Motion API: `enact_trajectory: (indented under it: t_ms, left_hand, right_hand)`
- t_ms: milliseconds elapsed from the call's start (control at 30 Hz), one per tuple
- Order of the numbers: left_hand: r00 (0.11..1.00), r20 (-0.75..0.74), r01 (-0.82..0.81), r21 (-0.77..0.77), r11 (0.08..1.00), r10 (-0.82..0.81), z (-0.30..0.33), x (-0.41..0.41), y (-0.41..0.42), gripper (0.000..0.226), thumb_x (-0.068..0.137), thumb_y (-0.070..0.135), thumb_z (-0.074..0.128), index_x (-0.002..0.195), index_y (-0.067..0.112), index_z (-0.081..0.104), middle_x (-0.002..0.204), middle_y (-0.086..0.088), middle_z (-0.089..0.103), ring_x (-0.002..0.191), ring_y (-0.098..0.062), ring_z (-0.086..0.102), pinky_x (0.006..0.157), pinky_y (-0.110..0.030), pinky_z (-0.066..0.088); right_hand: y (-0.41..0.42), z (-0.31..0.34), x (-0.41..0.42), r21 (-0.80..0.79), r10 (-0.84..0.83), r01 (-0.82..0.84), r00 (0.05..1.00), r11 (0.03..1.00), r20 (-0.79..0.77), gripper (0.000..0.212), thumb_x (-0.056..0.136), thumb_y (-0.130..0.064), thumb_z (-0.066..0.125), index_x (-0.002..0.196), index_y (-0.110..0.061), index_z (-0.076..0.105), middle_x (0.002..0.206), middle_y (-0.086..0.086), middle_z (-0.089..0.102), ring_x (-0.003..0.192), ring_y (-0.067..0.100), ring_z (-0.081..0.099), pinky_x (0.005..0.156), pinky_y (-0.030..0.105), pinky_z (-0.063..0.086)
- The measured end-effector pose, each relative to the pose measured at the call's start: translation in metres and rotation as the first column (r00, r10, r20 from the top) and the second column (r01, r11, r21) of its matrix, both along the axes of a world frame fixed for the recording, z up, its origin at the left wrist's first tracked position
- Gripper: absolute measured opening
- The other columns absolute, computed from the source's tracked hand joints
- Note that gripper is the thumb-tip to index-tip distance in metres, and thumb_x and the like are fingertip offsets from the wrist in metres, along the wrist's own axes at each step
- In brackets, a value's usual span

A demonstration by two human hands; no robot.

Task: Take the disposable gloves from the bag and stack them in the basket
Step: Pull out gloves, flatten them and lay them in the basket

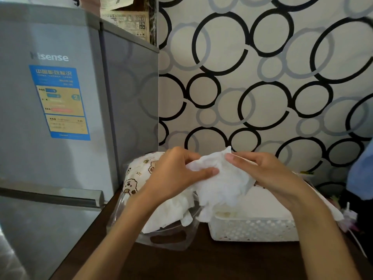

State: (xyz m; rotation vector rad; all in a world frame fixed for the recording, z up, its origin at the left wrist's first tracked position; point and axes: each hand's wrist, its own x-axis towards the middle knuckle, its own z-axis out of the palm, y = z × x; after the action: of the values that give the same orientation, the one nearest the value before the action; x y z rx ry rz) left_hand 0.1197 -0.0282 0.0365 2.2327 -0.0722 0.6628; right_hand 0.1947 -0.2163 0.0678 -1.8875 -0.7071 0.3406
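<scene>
A clump of thin white disposable gloves (222, 184) hangs in the air between both hands, above the gap between bag and basket. My left hand (173, 174) pinches its left edge with thumb and fingers. My right hand (264, 172) grips its upper right part. Below my left hand lies a clear plastic bag (131, 184) printed with cartoon sheep, open toward me, with more white gloves (167, 215) spilling from it. The white perforated basket (252, 229) stands to the right on the dark table; its inside is mostly hidden by the gloves and my right arm.
A grey Hisense fridge (60, 118) stands close on the left, against the dark wooden table (201, 263). A wall with black and grey circles rises behind. Blue cloth (361, 170) and small pinkish items (349, 219) lie at the right edge.
</scene>
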Motion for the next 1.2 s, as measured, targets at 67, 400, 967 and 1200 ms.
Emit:
enact_trajectory:
  t_ms: [67, 400, 967, 1200]
  left_hand:
    - [0.999, -0.021, 0.041, 0.003, 0.999, -0.04, 0.004, 0.0, -0.004, 0.029, 0.076, 0.046, 0.075, 0.068, 0.018, 0.074, 0.063, -0.007, 0.067, 0.059, -0.03, 0.059, 0.05, -0.03, 0.04]
    - [0.992, -0.016, 0.118, -0.214, 0.97, -0.124, 0.032, 0.014, -0.022, 0.04, 0.094, 0.04, 0.052, 0.09, 0.007, 0.075, 0.077, -0.019, 0.071, 0.063, -0.034, 0.066, 0.063, -0.051, 0.054]
    - [0.784, 0.428, -0.443, -0.124, 0.888, 0.45, 0.065, -0.01, -0.013, 0.022, 0.098, 0.04, 0.044, 0.082, 0.031, 0.057, 0.062, 0.017, 0.054, 0.06, 0.004, 0.051, 0.055, -0.017, 0.034]
    - [0.967, -0.192, -0.103, 0.295, 0.95, 0.165, 0.002, 0.08, -0.011, 0.025, 0.097, 0.033, 0.052, 0.078, 0.025, 0.066, 0.068, 0.016, 0.055, 0.078, -0.015, 0.059, 0.059, -0.023, 0.034]
  right_hand:
    - [-0.001, 0.003, 0.005, -0.04, -0.061, 0.061, 0.998, 0.997, -0.013, 0.031, 0.077, -0.048, 0.068, 0.097, -0.025, 0.075, 0.093, -0.006, 0.074, 0.09, 0.009, 0.068, 0.075, 0.021, 0.051]
    - [-0.05, 0.033, 0.016, 0.168, -0.265, 0.251, 0.962, 0.953, 0.067, 0.015, 0.096, -0.028, 0.051, 0.086, -0.028, 0.062, 0.082, -0.016, 0.063, 0.077, -0.003, 0.055, 0.07, 0.017, 0.041]
    - [0.007, 0.024, -0.017, 0.565, -0.493, 0.187, 0.741, 0.804, 0.456, 0.016, 0.1, -0.028, 0.042, 0.091, -0.019, 0.051, 0.069, -0.013, 0.058, 0.061, 0.006, 0.056, 0.046, 0.021, 0.043]
    - [-0.029, -0.054, 0.061, -0.157, -0.367, 0.518, 0.758, 0.841, 0.539, 0.024, 0.101, -0.033, 0.036, 0.105, -0.016, 0.053, 0.091, 0.003, 0.064, 0.077, 0.015, 0.058, 0.065, 0.031, 0.045]
